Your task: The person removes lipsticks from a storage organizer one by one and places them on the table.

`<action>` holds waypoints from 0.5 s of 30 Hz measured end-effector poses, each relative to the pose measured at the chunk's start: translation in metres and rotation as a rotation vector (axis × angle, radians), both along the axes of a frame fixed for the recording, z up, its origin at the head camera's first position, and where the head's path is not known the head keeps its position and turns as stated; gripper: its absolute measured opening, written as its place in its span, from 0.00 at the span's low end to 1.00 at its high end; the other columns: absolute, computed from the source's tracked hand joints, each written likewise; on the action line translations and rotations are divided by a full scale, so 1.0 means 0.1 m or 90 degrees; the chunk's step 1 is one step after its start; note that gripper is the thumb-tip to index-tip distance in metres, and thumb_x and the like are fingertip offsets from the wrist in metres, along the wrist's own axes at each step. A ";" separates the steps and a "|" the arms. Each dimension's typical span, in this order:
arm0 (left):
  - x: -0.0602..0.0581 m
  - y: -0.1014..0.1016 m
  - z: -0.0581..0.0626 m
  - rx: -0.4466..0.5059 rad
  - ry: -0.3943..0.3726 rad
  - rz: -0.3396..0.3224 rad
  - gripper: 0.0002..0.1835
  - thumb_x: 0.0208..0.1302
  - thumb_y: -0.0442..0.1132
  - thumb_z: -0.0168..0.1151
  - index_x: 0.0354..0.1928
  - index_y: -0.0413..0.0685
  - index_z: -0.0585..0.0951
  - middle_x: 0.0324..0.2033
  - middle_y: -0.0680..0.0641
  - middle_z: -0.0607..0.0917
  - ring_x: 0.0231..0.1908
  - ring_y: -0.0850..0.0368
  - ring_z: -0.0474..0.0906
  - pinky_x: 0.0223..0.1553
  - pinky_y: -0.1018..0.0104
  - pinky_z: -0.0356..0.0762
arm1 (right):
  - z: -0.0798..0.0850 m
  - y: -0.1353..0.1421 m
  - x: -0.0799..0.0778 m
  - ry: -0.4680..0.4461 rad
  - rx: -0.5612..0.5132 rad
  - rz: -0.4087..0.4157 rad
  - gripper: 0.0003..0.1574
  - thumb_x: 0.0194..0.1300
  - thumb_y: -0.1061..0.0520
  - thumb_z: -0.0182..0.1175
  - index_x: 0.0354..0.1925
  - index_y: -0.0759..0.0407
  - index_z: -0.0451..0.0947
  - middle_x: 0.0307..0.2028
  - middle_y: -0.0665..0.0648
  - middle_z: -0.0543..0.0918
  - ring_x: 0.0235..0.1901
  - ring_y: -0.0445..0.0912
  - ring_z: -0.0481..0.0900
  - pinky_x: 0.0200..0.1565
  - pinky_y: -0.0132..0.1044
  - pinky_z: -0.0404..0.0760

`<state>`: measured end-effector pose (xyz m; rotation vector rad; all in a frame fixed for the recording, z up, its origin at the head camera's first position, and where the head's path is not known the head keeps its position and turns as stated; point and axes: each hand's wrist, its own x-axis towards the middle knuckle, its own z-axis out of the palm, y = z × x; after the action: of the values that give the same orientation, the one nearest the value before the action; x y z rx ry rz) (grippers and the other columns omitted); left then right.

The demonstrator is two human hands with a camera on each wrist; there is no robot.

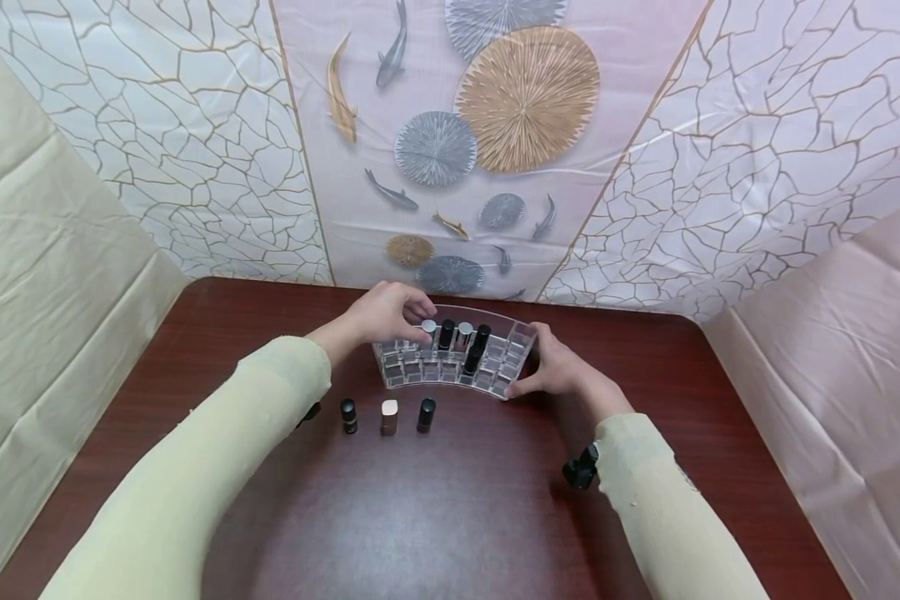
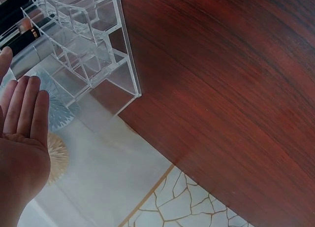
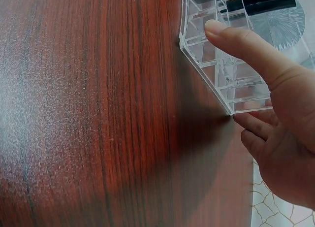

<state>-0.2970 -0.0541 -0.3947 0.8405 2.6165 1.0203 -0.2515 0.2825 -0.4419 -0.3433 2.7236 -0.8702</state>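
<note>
A clear, curved lipstick organizer [image 1: 412, 383] with tiered compartments stands toward the back of the table. Several lipsticks with black and silver caps stand in it, among them a silver-capped lipstick [image 1: 428, 327] and a black lipstick [image 1: 447, 334]. My left hand [image 1: 390, 313] is at its back left, thumb beside that silver cap; in the left wrist view the fingers [image 2: 24, 106] extend nearly straight behind the rear panel. At the right end, my right hand [image 1: 557, 367] grips the organizer, thumb [image 3: 241, 42] over the compartments and the other fingers around the outer side.
In front of the organizer, three lipsticks stand in a row: a black one [image 1: 349, 416], one with a shiny pinkish cap [image 1: 389, 417] and another black one [image 1: 426, 414]. Patterned cloth [image 1: 232, 150] rises behind the dark red wooden table [image 1: 420, 517], with plain cloth at both sides.
</note>
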 end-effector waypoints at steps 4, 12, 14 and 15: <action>0.00 0.01 -0.02 0.002 0.008 0.000 0.22 0.59 0.39 0.83 0.54 0.42 0.88 0.49 0.47 0.92 0.52 0.52 0.89 0.58 0.59 0.84 | 0.00 0.00 0.00 -0.002 0.004 0.001 0.77 0.46 0.50 0.88 0.76 0.70 0.48 0.66 0.77 0.70 0.67 0.66 0.69 0.73 0.59 0.66; 0.01 0.04 -0.04 0.007 0.031 0.007 0.11 0.60 0.37 0.81 0.44 0.47 0.91 0.41 0.50 0.93 0.46 0.55 0.90 0.52 0.61 0.86 | -0.01 0.00 -0.01 -0.002 0.000 0.003 0.77 0.47 0.50 0.88 0.76 0.71 0.47 0.66 0.77 0.70 0.67 0.66 0.69 0.73 0.59 0.65; 0.01 0.05 -0.04 0.006 0.035 0.007 0.11 0.60 0.37 0.80 0.44 0.47 0.91 0.40 0.50 0.93 0.45 0.55 0.90 0.52 0.61 0.86 | -0.01 0.01 -0.01 -0.002 -0.001 0.003 0.77 0.46 0.51 0.88 0.76 0.71 0.47 0.67 0.77 0.70 0.67 0.66 0.69 0.73 0.59 0.65; 0.02 0.05 -0.04 0.005 0.035 0.008 0.11 0.60 0.37 0.80 0.44 0.47 0.91 0.40 0.50 0.93 0.45 0.55 0.90 0.52 0.61 0.86 | -0.01 0.01 -0.01 -0.002 0.000 0.002 0.77 0.46 0.51 0.88 0.76 0.70 0.47 0.67 0.77 0.70 0.67 0.66 0.69 0.73 0.59 0.66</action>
<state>-0.2953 -0.0493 -0.3984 0.8674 2.6683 1.0250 -0.2524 0.2832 -0.4425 -0.3468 2.7196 -0.8683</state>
